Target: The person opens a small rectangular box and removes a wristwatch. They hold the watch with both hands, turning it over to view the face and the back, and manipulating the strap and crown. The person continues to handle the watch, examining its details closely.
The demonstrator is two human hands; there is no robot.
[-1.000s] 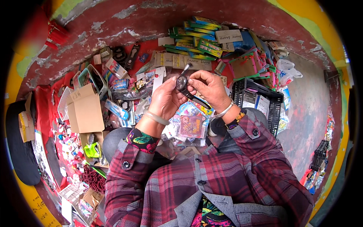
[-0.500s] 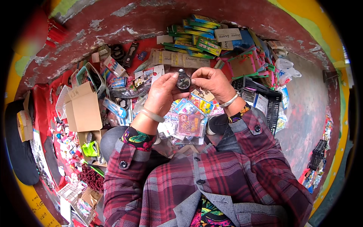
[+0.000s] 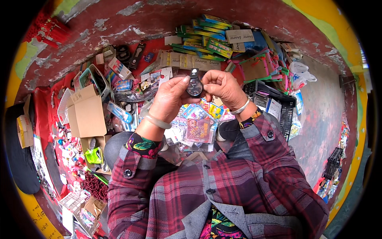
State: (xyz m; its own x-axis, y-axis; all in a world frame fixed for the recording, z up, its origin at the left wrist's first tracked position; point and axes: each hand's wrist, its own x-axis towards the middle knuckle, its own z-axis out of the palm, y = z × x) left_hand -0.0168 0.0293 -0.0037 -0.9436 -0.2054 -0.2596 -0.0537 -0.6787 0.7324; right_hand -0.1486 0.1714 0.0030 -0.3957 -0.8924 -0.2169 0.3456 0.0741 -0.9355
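Observation:
A black wristwatch (image 3: 194, 88) with a dark round dial is held up between my hands, its strap standing upward. My left hand (image 3: 172, 95) grips it from the left side, thumb against the strap. At the watch's right edge, my right hand (image 3: 223, 87) has its thumb and forefinger pinched together by the side of the case. Below the hands lies a pile of colourful flat packets, with a reddish square packet (image 3: 199, 130) on top.
Stacked green and yellow boxes (image 3: 207, 36) lie at the back. A black plastic crate (image 3: 287, 115) stands at right, an open cardboard box (image 3: 88, 115) at left beside a green basket (image 3: 95, 77). A white plastic bag (image 3: 301, 73) rests on the far right floor.
The watch has tilted and shifted slightly, so more of its upper strap and its dial show. Both hands keep nearly the same place.

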